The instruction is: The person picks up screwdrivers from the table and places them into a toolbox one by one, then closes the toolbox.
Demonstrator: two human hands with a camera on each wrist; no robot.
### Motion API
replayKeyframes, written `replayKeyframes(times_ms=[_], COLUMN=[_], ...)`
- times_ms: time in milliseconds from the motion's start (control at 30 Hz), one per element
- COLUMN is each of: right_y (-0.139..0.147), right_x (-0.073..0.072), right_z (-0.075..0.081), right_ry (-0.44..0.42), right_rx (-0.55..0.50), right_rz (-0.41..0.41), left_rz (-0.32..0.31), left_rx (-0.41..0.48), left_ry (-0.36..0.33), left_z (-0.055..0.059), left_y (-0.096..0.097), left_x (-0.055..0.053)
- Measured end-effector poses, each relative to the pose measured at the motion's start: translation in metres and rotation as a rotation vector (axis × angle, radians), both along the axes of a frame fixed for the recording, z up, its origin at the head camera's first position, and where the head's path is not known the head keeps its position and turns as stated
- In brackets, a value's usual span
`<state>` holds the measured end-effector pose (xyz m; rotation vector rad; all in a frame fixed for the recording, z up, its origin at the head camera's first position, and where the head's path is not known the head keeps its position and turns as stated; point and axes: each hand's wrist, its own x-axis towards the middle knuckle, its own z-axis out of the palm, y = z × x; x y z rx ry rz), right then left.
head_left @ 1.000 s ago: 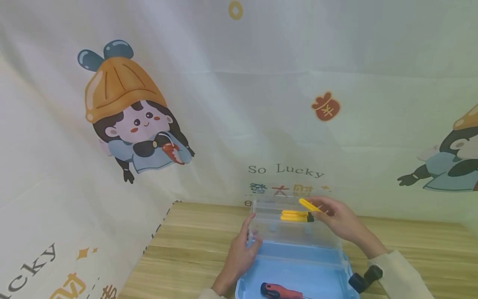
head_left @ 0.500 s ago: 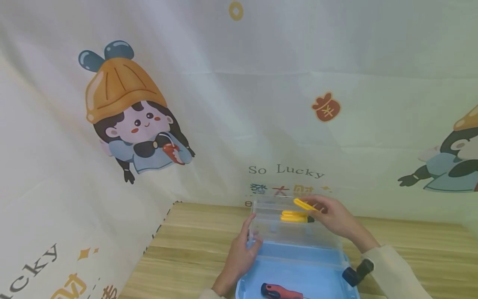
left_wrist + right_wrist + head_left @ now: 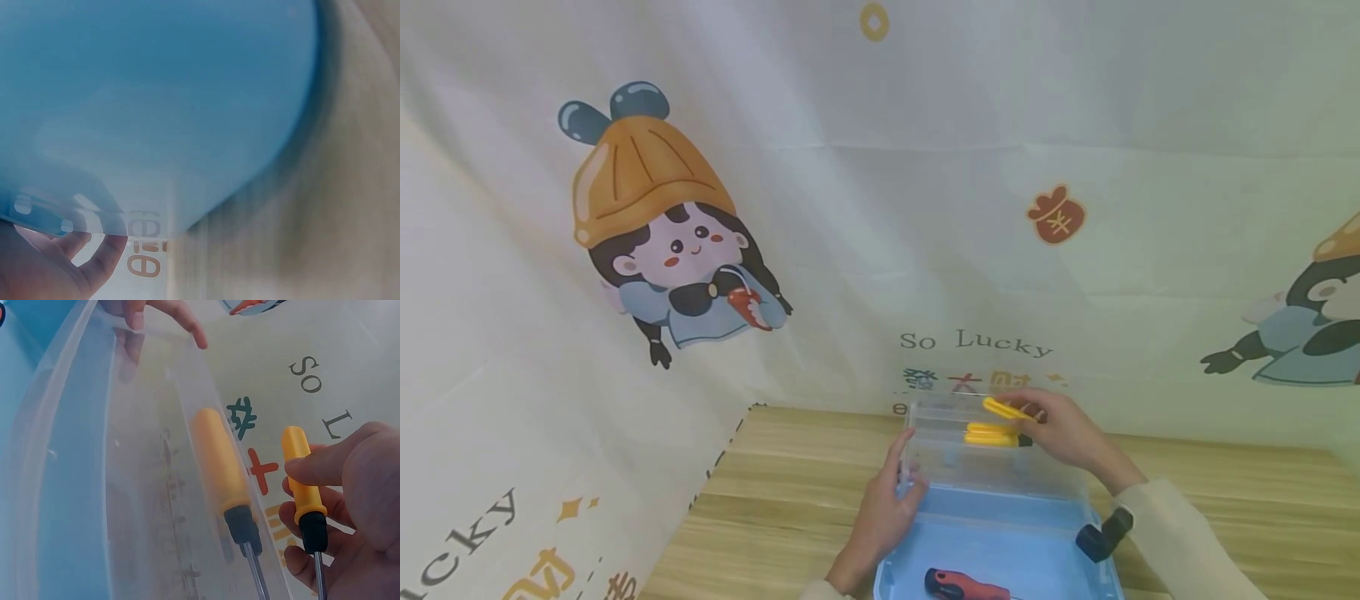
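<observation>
My right hand (image 3: 1067,429) pinches a screwdriver (image 3: 299,462) by its yellow handle, above and beside the raised clear lid (image 3: 992,479). In the right wrist view this screwdriver has a black collar and a metal shaft pointing down. Another yellow-handled screwdriver (image 3: 222,459) shows through the lid's clear plastic, with a second black collar partly hidden behind it. My left hand (image 3: 883,504) grips the lid's left edge, thumb in front and fingers around the side. Below the lid lies the blue box (image 3: 985,546), holding a red and black screwdriver (image 3: 966,586) on its floor.
The wooden table (image 3: 767,500) extends on both sides of the box. A printed cloth (image 3: 850,250) hangs close behind the table and along the left. A black device (image 3: 1105,533) sits on my right wrist, over the box's right rim.
My right hand has moved slightly left with the yellow-handled screwdriver, bringing it closer over the handles in the lid. The left hand and the box have stayed in place.
</observation>
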<state>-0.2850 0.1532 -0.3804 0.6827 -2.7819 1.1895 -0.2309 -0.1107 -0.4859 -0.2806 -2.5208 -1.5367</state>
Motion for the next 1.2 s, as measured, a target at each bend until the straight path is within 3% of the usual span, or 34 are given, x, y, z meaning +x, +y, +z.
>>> replayKeyframes(times_ms=[533, 1200], right_y=[-0.003, -0.011], right_x=[-0.009, -0.017], right_z=[-0.008, -0.016], right_ry=[0.021, 0.059], right_rx=[0.023, 0.053], right_rz=[0.025, 0.023], left_rz=[-0.004, -0.001], left_rx=[0.003, 0.016], left_ry=[0.033, -0.011], left_z=[0.000, 0.002], left_y=[0.001, 0.001], left_x=[-0.001, 0.001])
